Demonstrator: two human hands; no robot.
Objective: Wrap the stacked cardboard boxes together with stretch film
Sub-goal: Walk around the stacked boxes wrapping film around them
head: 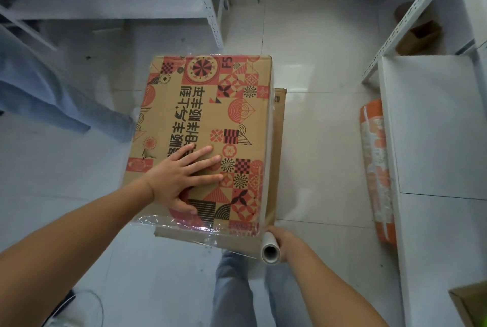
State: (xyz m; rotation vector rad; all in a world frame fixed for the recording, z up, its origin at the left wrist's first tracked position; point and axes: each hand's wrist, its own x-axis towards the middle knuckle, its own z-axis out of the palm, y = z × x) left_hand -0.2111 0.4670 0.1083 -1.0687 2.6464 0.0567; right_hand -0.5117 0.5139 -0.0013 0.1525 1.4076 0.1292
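R hand (283, 241) wraps its grip round the white stretch-film roll (271, 249), axis upright, at the near-R corner of the stacked brown patterned cardboard boxes (210, 121), which lie fwd-left of it; L hand (181, 179) presses flat, fingers spread, on top.

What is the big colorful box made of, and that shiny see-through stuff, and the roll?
The top box looks like matte brown cardboard with red and black printing. The film seems thin clear plastic: glossy and wrinkled, with the box showing through. The roll held by the right hand shows a hollow, probably cardboard, core.
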